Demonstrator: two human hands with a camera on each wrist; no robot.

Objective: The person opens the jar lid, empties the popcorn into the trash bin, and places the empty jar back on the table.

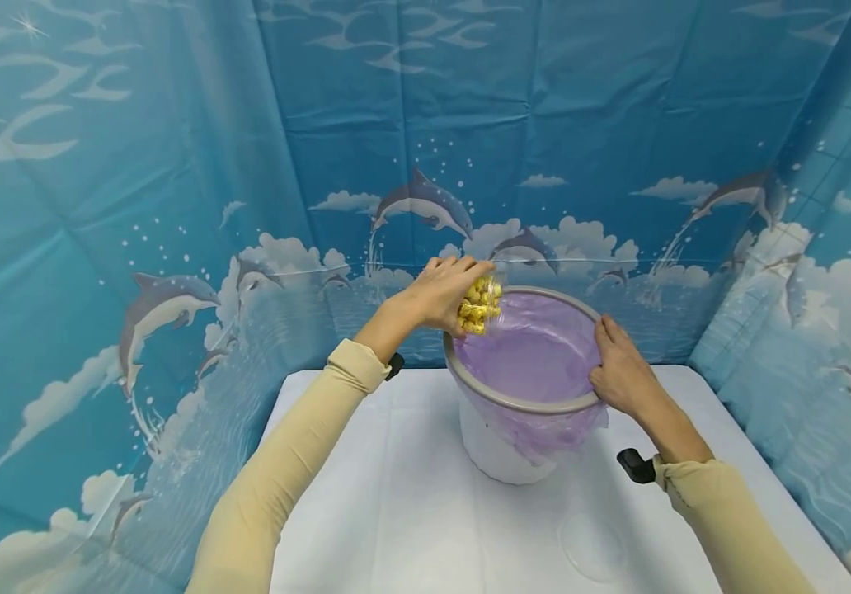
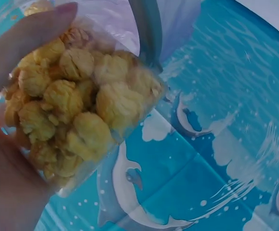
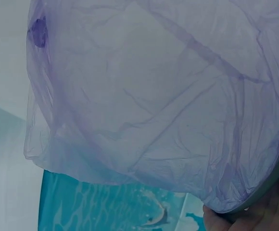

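Observation:
My left hand (image 1: 446, 292) grips a clear plastic jar (image 1: 481, 305) packed with yellow popcorn (image 2: 65, 98), holding it tipped sideways at the left rim of a white trash bin (image 1: 496, 450). In the left wrist view, the thumb lies across the jar, and the popcorn fills it. A thin purple trash bag (image 1: 537, 355) lines the bin and folds out over its grey rim. On the bin's right side my right hand (image 1: 624, 370) holds the rim, its fingers over the edge. The right wrist view shows the bag's outer fold (image 3: 144, 106) hanging loosely.
The bin stands on a table with a white cloth (image 1: 403, 495). A clear round lid-like disc (image 1: 592, 544) lies near the front right. Blue dolphin-print curtains (image 1: 411, 99) enclose the table at the back and sides.

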